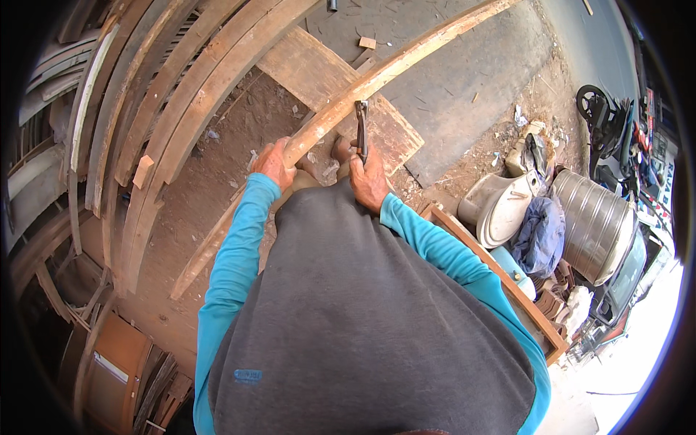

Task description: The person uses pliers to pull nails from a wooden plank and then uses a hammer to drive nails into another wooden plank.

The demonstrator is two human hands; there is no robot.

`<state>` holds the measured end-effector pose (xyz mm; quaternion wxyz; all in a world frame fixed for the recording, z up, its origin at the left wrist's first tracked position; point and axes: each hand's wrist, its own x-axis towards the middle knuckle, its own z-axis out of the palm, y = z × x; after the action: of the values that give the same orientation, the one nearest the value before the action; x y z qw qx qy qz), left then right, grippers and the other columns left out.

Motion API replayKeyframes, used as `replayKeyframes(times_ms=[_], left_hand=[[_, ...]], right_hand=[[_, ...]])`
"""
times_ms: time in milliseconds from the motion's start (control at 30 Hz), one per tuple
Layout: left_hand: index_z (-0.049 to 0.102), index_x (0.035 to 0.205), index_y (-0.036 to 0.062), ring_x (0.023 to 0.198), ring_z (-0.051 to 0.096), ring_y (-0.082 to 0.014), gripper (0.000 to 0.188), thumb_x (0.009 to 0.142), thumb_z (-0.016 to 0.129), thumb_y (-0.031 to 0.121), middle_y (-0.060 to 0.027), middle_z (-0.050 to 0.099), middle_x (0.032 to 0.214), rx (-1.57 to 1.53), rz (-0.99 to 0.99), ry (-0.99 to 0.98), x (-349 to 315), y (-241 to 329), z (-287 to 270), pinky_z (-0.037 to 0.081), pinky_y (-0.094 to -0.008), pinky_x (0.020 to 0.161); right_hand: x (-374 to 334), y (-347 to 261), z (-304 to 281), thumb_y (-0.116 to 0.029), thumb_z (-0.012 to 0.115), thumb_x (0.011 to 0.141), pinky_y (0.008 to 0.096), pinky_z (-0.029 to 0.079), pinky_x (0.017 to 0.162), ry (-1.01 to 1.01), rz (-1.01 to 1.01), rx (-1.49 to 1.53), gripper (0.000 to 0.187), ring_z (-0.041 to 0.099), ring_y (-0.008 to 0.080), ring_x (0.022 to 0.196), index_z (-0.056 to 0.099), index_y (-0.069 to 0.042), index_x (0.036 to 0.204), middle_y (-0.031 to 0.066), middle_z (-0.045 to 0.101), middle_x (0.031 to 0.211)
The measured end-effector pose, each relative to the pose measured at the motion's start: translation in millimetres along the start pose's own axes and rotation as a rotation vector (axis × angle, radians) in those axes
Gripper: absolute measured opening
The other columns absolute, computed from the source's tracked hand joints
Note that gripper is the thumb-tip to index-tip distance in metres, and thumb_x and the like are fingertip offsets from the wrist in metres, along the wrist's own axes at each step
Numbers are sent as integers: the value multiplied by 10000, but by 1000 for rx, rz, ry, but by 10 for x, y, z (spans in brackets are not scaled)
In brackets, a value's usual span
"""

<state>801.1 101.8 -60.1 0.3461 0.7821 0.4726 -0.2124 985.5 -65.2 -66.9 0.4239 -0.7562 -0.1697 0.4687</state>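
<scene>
A long, rough wooden beam (pixel 406 65) runs slantwise from my left hand up to the far right. My left hand (pixel 273 164) is closed round its near end. My right hand (pixel 368 181) grips a dark metal hand tool (pixel 362 130) with a narrow shaft, held upright beside the beam; its small head looks two-pronged, but its exact kind is unclear. Under the beam lies a wide, worn plank (pixel 312 65), which crosses it and reaches out on the right (pixel 395 134).
Curved timbers (pixel 210 80) are stacked along the left. To the right are a white toilet bowl (pixel 487 206), a ribbed metal drum (pixel 594 225), a blue plastic bundle (pixel 540 235) and a wooden frame (pixel 500 279). A small wood block (pixel 367 43) lies on the ground ahead.
</scene>
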Motion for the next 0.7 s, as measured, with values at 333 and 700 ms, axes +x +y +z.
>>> replayKeyframes(times_ms=[333, 700], left_hand=[[441, 1467, 163, 1205, 537, -366, 835, 737, 843, 121, -157, 556, 1220, 128, 15, 215, -259, 136, 90, 401, -501, 993], [409, 1502, 152, 1203, 516, -376, 926, 698, 866, 101, -170, 517, 1238, 189, -4, 322, -287, 333, 228, 383, -500, 1000]], right_hand=[[261, -711, -1456, -120, 451, 927, 422, 601, 916, -374, 386, 192, 499, 685, 307, 1103, 444, 84, 1383, 218, 638, 1235], [645, -949, -1818, -84, 447, 868, 486, 591, 954, -672, 583, 368, 673, 686, 412, 1118, 318, 76, 1509, 304, 616, 1307]])
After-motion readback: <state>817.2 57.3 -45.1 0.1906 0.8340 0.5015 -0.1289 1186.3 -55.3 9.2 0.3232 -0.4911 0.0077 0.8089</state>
